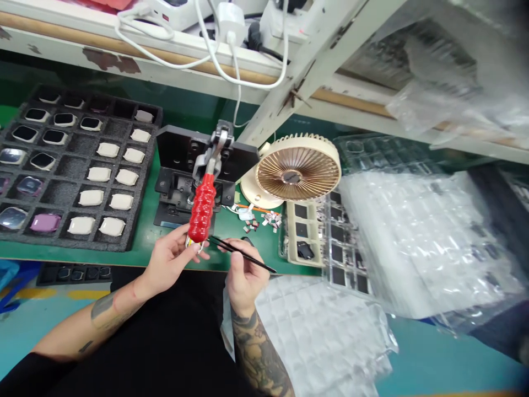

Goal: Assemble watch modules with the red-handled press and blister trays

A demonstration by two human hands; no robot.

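Observation:
My left hand (171, 260) pinches a small watch case (194, 244), mostly hidden behind the red handle of a toggle clamp. In my right hand (247, 273) is a pair of black tweezers (243, 255), their tips reaching left toward the case; I cannot tell whether they touch it. The red clamp handle (202, 207) points down at me from a black press fixture (206, 160) just beyond both hands. A dark foam tray (66, 212) on the left holds rows of watch cases, pale, dark-faced and purple, with some slots bare.
A cream fan (297, 168) stands right of the fixture, with small loose parts (270, 219) before it. Further right are a cream parts box (305, 234), clear compartment trays (341, 248) and plastic-wrapped trays (430, 237). White cables (231, 82) hang from the shelf above.

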